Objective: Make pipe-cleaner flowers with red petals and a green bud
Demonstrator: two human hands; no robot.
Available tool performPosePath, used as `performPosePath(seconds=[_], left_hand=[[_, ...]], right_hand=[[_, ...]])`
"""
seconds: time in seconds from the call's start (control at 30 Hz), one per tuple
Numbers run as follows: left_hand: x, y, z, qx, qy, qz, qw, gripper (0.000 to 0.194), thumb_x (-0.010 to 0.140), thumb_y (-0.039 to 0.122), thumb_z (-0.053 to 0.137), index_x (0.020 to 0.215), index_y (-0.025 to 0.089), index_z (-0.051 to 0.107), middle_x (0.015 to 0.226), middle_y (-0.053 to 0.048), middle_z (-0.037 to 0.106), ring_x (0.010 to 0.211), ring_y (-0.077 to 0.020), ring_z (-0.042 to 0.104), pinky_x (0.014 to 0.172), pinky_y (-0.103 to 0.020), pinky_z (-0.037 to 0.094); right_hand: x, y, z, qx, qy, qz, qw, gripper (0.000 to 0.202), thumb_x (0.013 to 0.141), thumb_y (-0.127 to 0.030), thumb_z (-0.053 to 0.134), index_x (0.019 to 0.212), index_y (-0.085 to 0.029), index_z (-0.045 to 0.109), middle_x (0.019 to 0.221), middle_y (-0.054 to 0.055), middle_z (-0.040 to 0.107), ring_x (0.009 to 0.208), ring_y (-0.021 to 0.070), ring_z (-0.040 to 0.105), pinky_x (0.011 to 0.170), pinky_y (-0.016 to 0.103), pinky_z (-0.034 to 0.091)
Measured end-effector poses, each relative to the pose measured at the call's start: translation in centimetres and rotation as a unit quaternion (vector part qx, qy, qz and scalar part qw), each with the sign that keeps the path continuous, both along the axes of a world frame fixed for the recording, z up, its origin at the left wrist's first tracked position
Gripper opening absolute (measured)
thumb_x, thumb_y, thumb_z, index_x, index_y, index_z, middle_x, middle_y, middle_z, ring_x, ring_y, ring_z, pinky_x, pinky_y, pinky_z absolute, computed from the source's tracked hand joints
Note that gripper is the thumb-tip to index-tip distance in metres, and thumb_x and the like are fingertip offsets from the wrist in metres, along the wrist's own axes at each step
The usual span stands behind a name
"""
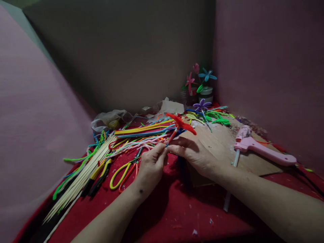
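Note:
A red pipe-cleaner flower on a thin stem is held up in front of me, its petals spread above my fingers. My left hand pinches the lower stem between thumb and forefinger. From the other side, the fingers of my right hand close on the same stem just beside the left fingertips. A bit of blue shows at the stem where the fingertips meet. My fingers hide most of the lower stem.
Bamboo skewers, pliers and scissors lie left. Colored pipe cleaners sit behind my hands. On a board at right rests a pink glue gun. Finished flowers stand at the back.

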State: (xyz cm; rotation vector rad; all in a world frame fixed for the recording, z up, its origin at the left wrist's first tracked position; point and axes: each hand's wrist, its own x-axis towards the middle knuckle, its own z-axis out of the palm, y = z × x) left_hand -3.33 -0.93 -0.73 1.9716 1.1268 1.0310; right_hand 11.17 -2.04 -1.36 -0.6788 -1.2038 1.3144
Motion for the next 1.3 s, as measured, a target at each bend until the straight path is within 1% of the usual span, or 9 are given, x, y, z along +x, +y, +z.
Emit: performPosePath(seconds=[0.13,0.23,0.53,0.7,0.9,1.03,1.1,1.2,1.3], left_hand=[[0.2,-0.1,0.7,-0.228,-0.132,-0.054,0.963,0.022,0.079,0.036,0.057,0.069,0.017,0.053,0.047,0.007,0.041,0.036,-0.0035,0.029,0.036,-0.016,0.021],[0.2,0.1,0.9,-0.319,-0.210,-0.102,0.919,0.022,0.076,0.036,0.061,0.072,0.016,0.052,0.044,0.009,0.040,0.031,-0.0015,0.025,0.033,-0.014,0.020],[-0.4,0.7,-0.1,-0.422,-0.332,-0.231,0.811,0.016,0.082,0.028,0.057,0.073,0.015,0.054,0.042,0.010,0.033,0.031,-0.0007,0.012,0.031,-0.011,0.024],[-0.6,0.7,-0.1,-0.441,-0.341,-0.276,0.783,0.014,0.085,0.024,0.053,0.075,0.014,0.056,0.042,0.011,0.029,0.030,-0.0010,0.010,0.030,-0.011,0.027],[-0.5,0.8,0.0,-0.427,-0.315,-0.269,0.804,0.016,0.084,0.026,0.053,0.075,0.014,0.057,0.042,0.009,0.031,0.031,-0.0018,0.014,0.030,-0.012,0.027],[0.0,0.4,0.3,-0.381,-0.263,-0.222,0.858,0.022,0.084,0.034,0.052,0.075,0.015,0.055,0.043,0.008,0.037,0.032,-0.0032,0.021,0.031,-0.014,0.025],[0.2,0.1,0.4,-0.312,-0.194,-0.176,0.913,0.025,0.083,0.039,0.052,0.075,0.015,0.055,0.046,0.006,0.040,0.035,-0.0044,0.027,0.035,-0.016,0.026],[0.5,-0.3,0.1,-0.133,-0.028,-0.078,0.988,0.023,0.082,0.039,0.053,0.074,0.017,0.054,0.053,0.004,0.045,0.043,-0.0069,0.038,0.044,-0.019,0.029],[0.5,-0.6,-0.5,0.056,0.143,0.020,0.988,0.015,0.082,0.033,0.053,0.078,0.019,0.055,0.064,0.001,0.055,0.055,-0.0115,0.048,0.054,-0.023,0.033]], right_hand=[[0.2,0.1,-0.1,-0.002,-0.022,-0.026,0.999,0.015,0.072,-0.031,0.066,0.078,-0.020,0.072,0.075,0.000,0.068,0.080,0.0175,0.059,0.084,0.035,0.042],[0.3,0.2,-0.1,0.004,-0.016,-0.025,1.000,0.015,0.073,-0.032,0.064,0.071,-0.019,0.072,0.072,0.001,0.067,0.078,0.0172,0.058,0.082,0.034,0.042],[0.6,0.2,-0.3,0.015,0.001,-0.011,1.000,0.012,0.073,-0.028,0.064,0.077,-0.020,0.072,0.075,0.000,0.067,0.076,0.0155,0.058,0.083,0.033,0.042],[0.6,0.1,0.1,0.017,0.007,0.011,1.000,0.017,0.075,-0.033,0.063,0.078,-0.019,0.072,0.072,0.001,0.067,0.075,0.0161,0.058,0.084,0.036,0.040],[0.6,0.0,-0.1,0.021,0.014,-0.002,1.000,0.015,0.073,-0.032,0.064,0.068,-0.018,0.068,0.069,0.000,0.064,0.074,0.0154,0.056,0.082,0.034,0.040],[0.7,0.0,-0.3,0.010,0.020,0.002,1.000,0.020,0.074,-0.034,0.062,0.063,-0.017,0.064,0.066,-0.001,0.059,0.066,0.0133,0.052,0.075,0.031,0.040],[0.7,0.0,-0.5,0.000,0.027,-0.001,1.000,0.019,0.073,-0.033,0.063,0.062,-0.018,0.063,0.063,-0.002,0.057,0.063,0.0127,0.050,0.071,0.030,0.040],[0.6,0.1,-0.6,-0.007,0.031,-0.027,0.999,0.014,0.071,-0.032,0.065,0.065,-0.019,0.065,0.064,-0.002,0.059,0.065,0.0136,0.052,0.069,0.030,0.040],[0.5,0.0,-0.5,-0.019,0.016,-0.042,0.999,0.012,0.071,-0.032,0.066,0.071,-0.020,0.068,0.069,-0.001,0.063,0.068,0.0150,0.054,0.071,0.031,0.042]])
